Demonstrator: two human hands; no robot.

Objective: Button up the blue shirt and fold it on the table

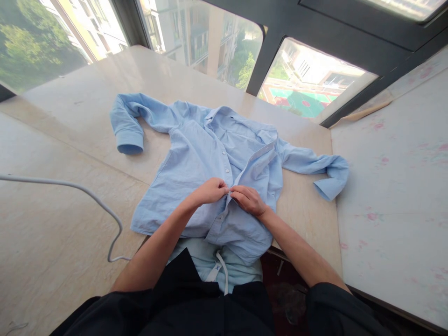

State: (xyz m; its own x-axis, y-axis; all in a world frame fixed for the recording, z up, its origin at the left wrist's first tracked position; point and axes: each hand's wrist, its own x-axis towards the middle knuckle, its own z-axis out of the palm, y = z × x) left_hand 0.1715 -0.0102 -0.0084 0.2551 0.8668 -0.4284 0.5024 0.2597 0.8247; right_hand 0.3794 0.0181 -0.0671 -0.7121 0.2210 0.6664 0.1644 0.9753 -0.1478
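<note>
A light blue button-up shirt [196,158] lies front side up on the pale stone sill, its collar toward the window and both sleeves spread out. Its upper front hangs apart, with small white buttons along the left edge. My left hand [213,190] pinches the front edge around the middle of the placket. Right beside it, fingertips almost touching, my right hand [248,198] is closed on the other front edge. Whatever button or buttonhole lies between the fingertips is hidden. The shirt's hem hangs over the sill's front edge near my lap.
The stone sill [63,140] runs along dark-framed windows [266,60]. A grey-white cable [87,191] curves over it on the left. A wall with flowered paper [392,196] stands close on the right. Below the front edge is a dark gap with a clear plastic bag [291,302].
</note>
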